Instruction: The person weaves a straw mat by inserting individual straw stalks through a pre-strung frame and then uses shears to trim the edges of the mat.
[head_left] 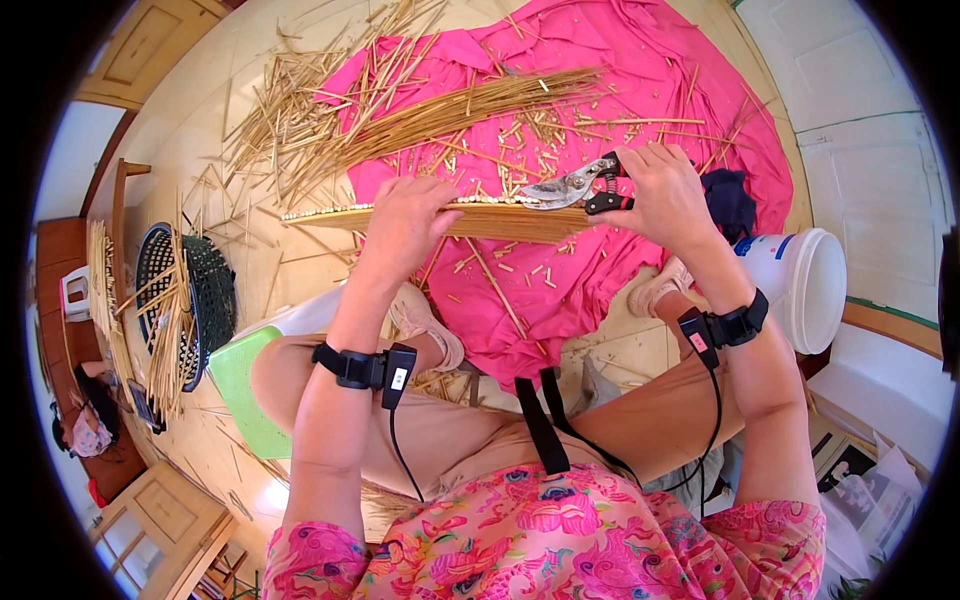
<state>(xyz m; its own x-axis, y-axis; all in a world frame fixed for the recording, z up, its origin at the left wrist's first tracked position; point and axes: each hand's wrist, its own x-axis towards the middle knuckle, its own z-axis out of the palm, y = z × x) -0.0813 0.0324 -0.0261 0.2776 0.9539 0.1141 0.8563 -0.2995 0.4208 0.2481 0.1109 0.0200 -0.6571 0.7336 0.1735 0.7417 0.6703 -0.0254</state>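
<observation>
Pink cloth [600, 285] is spread over the floor [200, 130], probably so that stubs [541, 128] can be gathered up easily; many are strewn across it. Over its middle, the panel of stalks [510, 226] is held crosswise, its pale cut ends turned upward, likely so that they can be seen and reached by the blades. Its top edge is pinched by the left hand [405, 222], the fingers laid over the far side and the thumb on the near; that grip is clamped on the panel, presumably to steady it. By the right hand [668, 195] the shears [565, 190] are held, its grip clamped around the handles, the blades pointed left along the edge. Whether a stalk is caught between them cannot be told. Both arms [765, 400] are stretched forward, the right wrist bent slightly inward, the left knuckles uppermost. Loose stalks [290, 110] are heaped beyond, apparently set clear of the cutting.
</observation>
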